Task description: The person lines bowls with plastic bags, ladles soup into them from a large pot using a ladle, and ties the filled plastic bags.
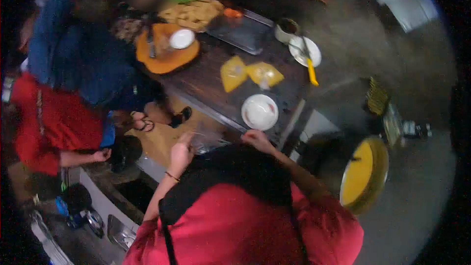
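Observation:
My left hand (181, 153) is in front of my body, fingers closed at the edge of a clear plastic bag (208, 141). My right hand (258, 141) is at the table's front edge with its fingers pinched together; whatever is between them is too blurred to make out. Just beyond it sits a white bowl (260, 112) with reddish marks inside. Two tied plastic bags of yellow contents, a left one (233, 73) and a right one (265, 75), lie farther back on the dark wooden table (206, 76).
A round wooden board (167, 64) holds a small white plate (182, 39) and a knife. Farther back is a dark tray (238, 32). A yellow-handled utensil (312, 71) rests on a white plate (297, 51). A large pot of yellow liquid (360, 174) stands right. Two people (64, 113) are left.

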`<action>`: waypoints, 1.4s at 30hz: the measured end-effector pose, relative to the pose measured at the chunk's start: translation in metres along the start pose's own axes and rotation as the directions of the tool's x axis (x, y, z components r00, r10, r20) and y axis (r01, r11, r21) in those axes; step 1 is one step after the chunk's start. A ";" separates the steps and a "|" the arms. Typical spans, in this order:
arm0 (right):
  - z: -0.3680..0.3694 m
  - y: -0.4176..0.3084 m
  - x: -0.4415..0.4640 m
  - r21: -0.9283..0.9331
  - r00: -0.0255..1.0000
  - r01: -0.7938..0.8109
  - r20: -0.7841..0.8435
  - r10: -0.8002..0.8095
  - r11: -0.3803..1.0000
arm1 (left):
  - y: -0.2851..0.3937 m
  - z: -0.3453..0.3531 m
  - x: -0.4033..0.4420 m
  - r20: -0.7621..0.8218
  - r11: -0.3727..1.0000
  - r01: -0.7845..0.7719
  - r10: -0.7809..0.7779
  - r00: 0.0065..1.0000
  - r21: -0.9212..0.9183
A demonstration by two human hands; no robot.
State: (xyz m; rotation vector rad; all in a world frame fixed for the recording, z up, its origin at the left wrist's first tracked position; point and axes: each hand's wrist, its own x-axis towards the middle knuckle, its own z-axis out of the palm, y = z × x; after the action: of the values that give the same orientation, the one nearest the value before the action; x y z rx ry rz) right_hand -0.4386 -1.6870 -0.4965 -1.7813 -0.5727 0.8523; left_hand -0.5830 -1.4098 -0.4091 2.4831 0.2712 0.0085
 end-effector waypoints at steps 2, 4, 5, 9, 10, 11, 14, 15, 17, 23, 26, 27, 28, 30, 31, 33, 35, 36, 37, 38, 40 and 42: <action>-0.006 0.041 -0.024 0.231 0.845 -0.161 -0.470 0.255 0.960 | -0.007 0.010 0.019 -0.025 0.999 0.023 -0.024 0.999 -0.031; -0.011 0.087 -0.038 0.229 0.670 -0.273 -0.651 0.355 0.934 | -0.014 0.022 0.035 -0.042 0.998 -0.046 0.045 0.998 -0.035; -0.020 0.071 -0.035 0.418 0.631 -0.303 -0.586 0.509 0.856 | -0.016 0.025 0.048 -0.057 0.997 -0.072 0.074 0.996 0.034; -0.034 0.039 -0.002 0.522 0.567 -0.277 -0.589 0.576 0.807 | 0.033 0.008 0.108 0.237 0.976 0.033 -0.086 0.968 0.216; -0.039 0.047 0.005 0.446 0.638 -0.250 -0.592 0.492 0.860 | 0.019 0.027 0.119 0.197 0.983 -0.040 0.003 0.980 0.180; -0.042 0.050 0.008 0.364 0.703 -0.212 -0.588 0.401 0.907 | 0.005 0.045 0.129 0.151 0.983 -0.115 0.093 0.984 0.145; -0.055 0.036 0.007 0.280 0.656 -0.247 -0.656 0.373 0.928 | 0.042 0.050 0.143 0.201 0.968 -0.236 0.250 0.947 -0.090; -0.058 0.021 0.004 0.276 0.665 -0.236 -0.653 0.362 0.932 | 0.054 0.052 0.144 0.184 0.985 -0.158 0.169 0.968 -0.075; -0.062 -0.016 -0.013 0.229 0.543 -0.070 -0.808 0.230 0.971 | 0.067 0.066 0.144 0.156 0.996 -0.070 0.079 0.985 -0.063; -0.072 -0.102 -0.019 -0.227 0.748 -0.245 -0.663 0.035 0.942 | 0.156 0.066 0.140 -0.066 0.959 -0.109 0.095 0.993 -0.262; -0.079 -0.096 -0.014 -0.222 0.822 -0.279 -0.558 0.113 0.934 | 0.194 0.059 0.134 -0.079 0.940 -0.339 0.335 0.939 -0.038; -0.083 -0.087 -0.013 -0.232 0.830 -0.274 -0.547 0.108 0.933 | 0.201 0.060 0.129 0.132 0.936 -0.351 0.347 0.929 0.009; -0.087 -0.076 -0.012 -0.244 0.825 -0.175 -0.566 0.006 0.954 | 0.195 0.077 0.127 0.220 0.903 -0.417 0.388 0.895 0.102; -0.101 -0.054 -0.009 -0.173 0.805 0.030 -0.580 -0.127 0.984 | 0.209 0.075 0.116 0.241 0.863 -0.495 0.462 0.854 0.100; -0.108 -0.037 -0.004 -0.173 0.807 0.027 -0.577 -0.124 0.985 | 0.215 0.077 0.111 0.265 0.809 -0.581 0.542 0.798 0.094; -0.122 -0.014 -0.003 -0.224 0.761 0.092 -0.612 -0.214 0.970 | 0.218 0.092 0.096 0.224 0.828 -0.554 0.525 0.821 0.086; -0.132 -0.036 -0.013 0.051 0.778 0.030 -0.629 0.009 0.998 | 0.231 0.097 0.074 0.053 0.859 -0.511 0.510 0.858 0.001; -0.133 -0.049 -0.015 0.322 0.781 -0.029 -0.583 0.222 0.946 | 0.237 0.101 0.068 0.174 0.945 -0.324 0.327 0.929 -0.045; -0.132 -0.048 -0.012 0.325 0.779 -0.032 -0.585 0.228 0.945 | 0.233 0.115 0.071 0.179 0.945 -0.325 0.328 0.928 -0.048; -0.130 -0.046 -0.009 0.348 0.764 0.054 -0.617 0.186 0.936 | 0.222 0.139 0.075 0.092 0.939 -0.139 0.175 0.980 -0.313; -0.127 -0.040 -0.002 0.313 0.728 0.139 -0.675 0.118 0.939 | 0.232 0.145 0.085 -0.132 0.758 -0.086 -0.001 0.991 -0.647; -0.126 -0.044 -0.004 0.267 0.717 0.174 -0.694 0.064 0.948 | 0.225 0.149 0.110 -0.089 0.704 0.035 -0.139 0.986 -0.709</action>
State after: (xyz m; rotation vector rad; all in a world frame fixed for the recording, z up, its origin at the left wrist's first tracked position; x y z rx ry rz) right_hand -0.3432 -1.7496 -0.4268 -1.6136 0.0219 0.1527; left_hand -0.4212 -1.6526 -0.4003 1.6901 0.3637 0.2086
